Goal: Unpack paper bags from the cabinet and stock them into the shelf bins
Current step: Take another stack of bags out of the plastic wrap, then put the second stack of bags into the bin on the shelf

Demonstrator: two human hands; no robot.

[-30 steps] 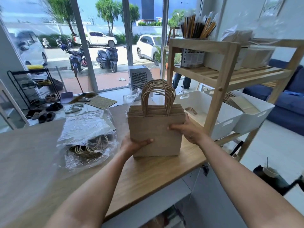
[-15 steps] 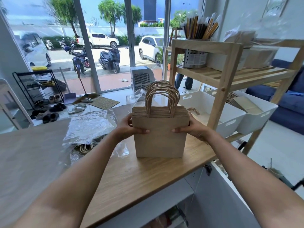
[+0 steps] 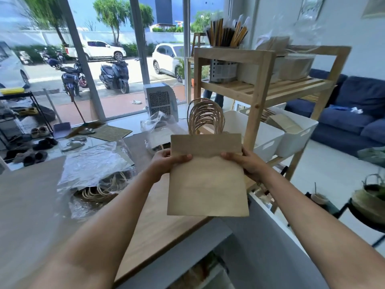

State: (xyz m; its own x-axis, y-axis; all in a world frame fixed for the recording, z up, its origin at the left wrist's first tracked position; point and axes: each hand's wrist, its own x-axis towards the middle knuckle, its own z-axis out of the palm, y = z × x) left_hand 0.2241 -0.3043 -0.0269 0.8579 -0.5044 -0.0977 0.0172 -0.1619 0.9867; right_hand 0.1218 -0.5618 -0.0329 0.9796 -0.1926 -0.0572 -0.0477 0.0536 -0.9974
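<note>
I hold a stack of brown paper bags (image 3: 206, 184) with twisted rope handles in the air above the wooden counter's right edge, tilted toward me. My left hand (image 3: 166, 161) grips its left side and my right hand (image 3: 248, 163) grips its right side. Behind the stack stands a wooden shelf (image 3: 258, 97) with two white bins: the nearer bin (image 3: 258, 134) and a farther bin (image 3: 298, 132) that holds more brown bags. Another bundle of bags (image 3: 100, 190) lies in torn clear plastic on the counter to the left.
The wooden counter (image 3: 158, 222) runs below my arms. Crumpled plastic wrap (image 3: 158, 126) lies at its far edge. A holder of wrapped sticks (image 3: 224, 67) and packed boxes sit on the shelf's top level. A blue sofa (image 3: 350, 115) is at the right, a plant stand (image 3: 368, 205) near it.
The stack stood upright on the counter before; now both hands have lifted it off the surface and tilted its bottom toward me, moving it right toward the shelf.
</note>
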